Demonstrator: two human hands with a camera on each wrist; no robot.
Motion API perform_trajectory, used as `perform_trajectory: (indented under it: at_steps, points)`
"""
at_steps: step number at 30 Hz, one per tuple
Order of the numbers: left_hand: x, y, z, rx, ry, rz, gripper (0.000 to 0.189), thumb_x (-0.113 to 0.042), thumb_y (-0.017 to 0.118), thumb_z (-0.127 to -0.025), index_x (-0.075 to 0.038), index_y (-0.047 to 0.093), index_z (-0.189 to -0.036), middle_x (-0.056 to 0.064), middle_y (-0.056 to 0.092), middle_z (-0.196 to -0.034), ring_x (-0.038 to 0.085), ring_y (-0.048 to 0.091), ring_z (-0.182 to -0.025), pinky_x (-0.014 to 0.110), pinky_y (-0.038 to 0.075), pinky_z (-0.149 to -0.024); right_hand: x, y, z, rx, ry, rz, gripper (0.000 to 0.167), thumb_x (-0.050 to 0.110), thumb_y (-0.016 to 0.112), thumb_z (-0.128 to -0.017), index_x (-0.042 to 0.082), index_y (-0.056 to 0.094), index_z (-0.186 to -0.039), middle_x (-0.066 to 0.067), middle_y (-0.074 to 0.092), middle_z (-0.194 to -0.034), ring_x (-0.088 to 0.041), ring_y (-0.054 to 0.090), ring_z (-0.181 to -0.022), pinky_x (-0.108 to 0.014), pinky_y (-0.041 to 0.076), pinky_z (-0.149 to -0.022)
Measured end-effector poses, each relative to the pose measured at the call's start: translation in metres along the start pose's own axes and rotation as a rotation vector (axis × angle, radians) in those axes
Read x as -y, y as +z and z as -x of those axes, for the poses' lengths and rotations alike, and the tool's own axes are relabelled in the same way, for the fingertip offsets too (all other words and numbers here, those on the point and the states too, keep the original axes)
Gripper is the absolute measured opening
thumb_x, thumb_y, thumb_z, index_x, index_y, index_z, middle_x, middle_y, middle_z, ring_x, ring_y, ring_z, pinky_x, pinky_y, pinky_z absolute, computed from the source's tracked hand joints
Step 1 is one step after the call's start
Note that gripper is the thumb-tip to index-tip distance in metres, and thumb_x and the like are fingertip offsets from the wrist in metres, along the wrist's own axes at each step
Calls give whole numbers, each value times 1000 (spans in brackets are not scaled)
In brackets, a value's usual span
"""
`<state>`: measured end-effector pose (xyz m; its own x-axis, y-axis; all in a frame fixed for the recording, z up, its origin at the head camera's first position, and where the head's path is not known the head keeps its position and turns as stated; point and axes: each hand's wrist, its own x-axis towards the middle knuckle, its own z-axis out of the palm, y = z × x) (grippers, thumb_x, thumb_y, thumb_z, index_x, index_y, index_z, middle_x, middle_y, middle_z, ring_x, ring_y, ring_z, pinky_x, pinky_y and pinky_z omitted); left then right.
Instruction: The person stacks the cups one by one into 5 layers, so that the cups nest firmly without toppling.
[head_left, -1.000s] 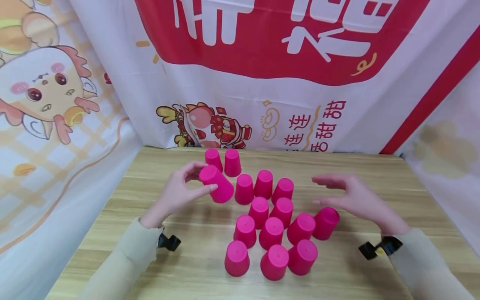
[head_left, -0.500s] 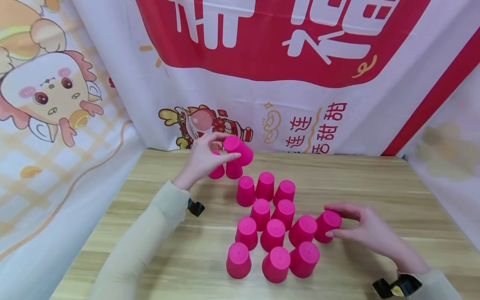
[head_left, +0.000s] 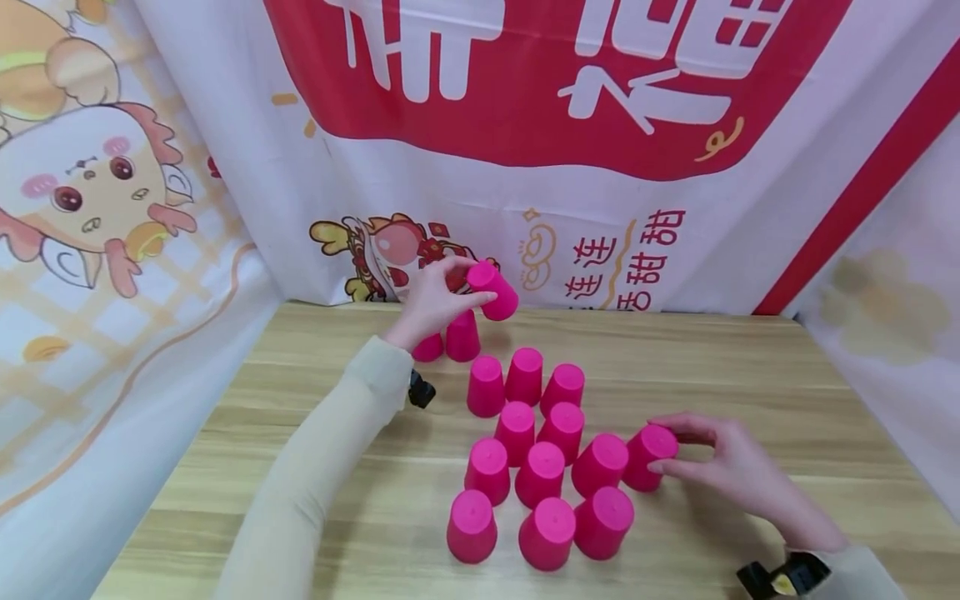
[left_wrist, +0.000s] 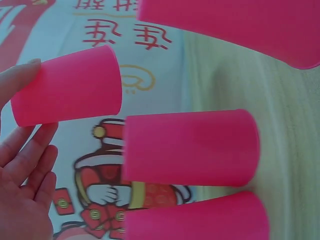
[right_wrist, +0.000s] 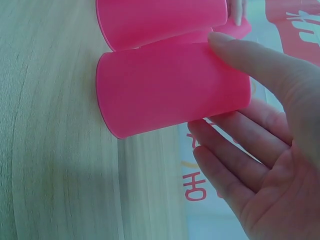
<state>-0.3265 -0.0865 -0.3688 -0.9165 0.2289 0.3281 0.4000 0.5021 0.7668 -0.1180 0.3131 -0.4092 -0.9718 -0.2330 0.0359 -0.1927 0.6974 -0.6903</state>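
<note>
Near the back of the table, my left hand point(head_left: 435, 302) pinches a pink plastic cup point(head_left: 497, 293) between thumb and fingers. This cup is mouth down, slightly tilted, and raised above the tabletop; the left wrist view shows the thumb on one side of the held cup point(left_wrist: 70, 87) and the fingers on the other. Two more upside-down cups point(head_left: 462, 337) stand just beneath that hand, one partly covered by it. On the right, my right hand point(head_left: 731, 467) grips the rightmost cup point(head_left: 649, 457), also seen as a large pink cup point(right_wrist: 165, 90) in the right wrist view.
Several more pink cups point(head_left: 540, 475) stand mouth down in staggered rows at the middle and front of the wooden table point(head_left: 720, 358). Behind the table hangs a printed cloth point(head_left: 420, 167), with more cloth along the left point(head_left: 172, 333) and right sides.
My left hand has lifted its cup and carried it toward the back and to the right. My right hand has come down and taken hold of the rightmost cup.
</note>
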Motion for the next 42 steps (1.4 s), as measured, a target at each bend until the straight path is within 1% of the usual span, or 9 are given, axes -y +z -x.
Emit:
perform_trajectory:
  at_steps: [2, 4, 7, 10, 22, 29, 34, 37, 42]
  points:
    - [6, 4, -2, 25, -20, -55, 61, -49, 85, -81, -21, 65, -131, -4, 66, -126, 18, 59, -118, 63, 34, -106, -1, 1, -1, -3, -9, 0, 54, 44, 88, -78, 17, 73, -123, 9, 72, -109, -15, 68, -101, -48, 57, -88]
    - [12, 8, -2, 71, -36, -88, 60, -47, 85, -82, -19, 65, -131, -1, 66, -127, 20, 58, -119, 61, 34, -108, -1, 2, -2, -4, -13, -1, 53, 45, 88, -78, 18, 73, -121, 10, 72, -108, -13, 68, -100, -47, 57, -88]
    - [18, 14, -1, 166, -47, -80, 59, -40, 86, -83, -14, 64, -132, 2, 66, -125, 22, 60, -115, 44, 50, -99, -1, 3, -1, 1, -11, -13, 52, 42, 88, -78, 17, 73, -121, 10, 72, -108, -13, 68, -99, -46, 57, -88]
    - [21, 20, 0, 223, -58, -78, 57, -36, 86, -84, -14, 64, -132, 1, 66, -121, 21, 61, -111, 38, 52, -94, 0, 3, 0, 0, -15, -21, 51, 39, 89, -79, 16, 73, -121, 9, 73, -108, -13, 68, -99, -45, 57, -88]
    - [22, 30, 0, 304, -56, -204, 55, -32, 89, -80, -14, 69, -128, 2, 69, -117, 29, 62, -111, 41, 51, -92, -3, 6, -1, -9, -14, -43, 52, 38, 89, -78, 16, 73, -122, 8, 73, -109, -12, 68, -100, -43, 56, -89]
    - [22, 33, -2, 341, -66, -210, 57, -30, 89, -81, -13, 68, -131, 4, 68, -123, 30, 61, -118, 43, 50, -97, -3, 5, -1, -5, 5, -57, 52, 37, 89, -79, 15, 73, -123, 7, 73, -110, -13, 68, -101, -43, 56, -89]
    - [14, 26, 0, 318, -63, -189, 71, -35, 88, -81, -13, 59, -142, 5, 60, -139, 27, 53, -129, 44, 46, -105, -7, 8, -1, -11, -2, -86, 51, 35, 89, -80, 14, 73, -122, 7, 73, -110, -13, 68, -101, -41, 56, -90]
    - [5, 19, 4, 260, -38, -138, 79, -39, 88, -81, -12, 54, -147, 4, 56, -145, 25, 50, -134, 44, 44, -108, -12, 11, 1, -8, -3, -122, 50, 33, 89, -81, 13, 71, -123, 6, 73, -111, -14, 68, -102, -35, 56, -89]
    - [-7, 7, 20, 160, 15, -39, 78, -46, 87, -80, -18, 56, -146, -3, 57, -143, 19, 51, -132, 45, 44, -107, -19, 13, 1, -20, 9, -150, 49, 31, 86, -84, 12, 69, -126, 4, 72, -113, -15, 67, -103, -31, 55, -89]
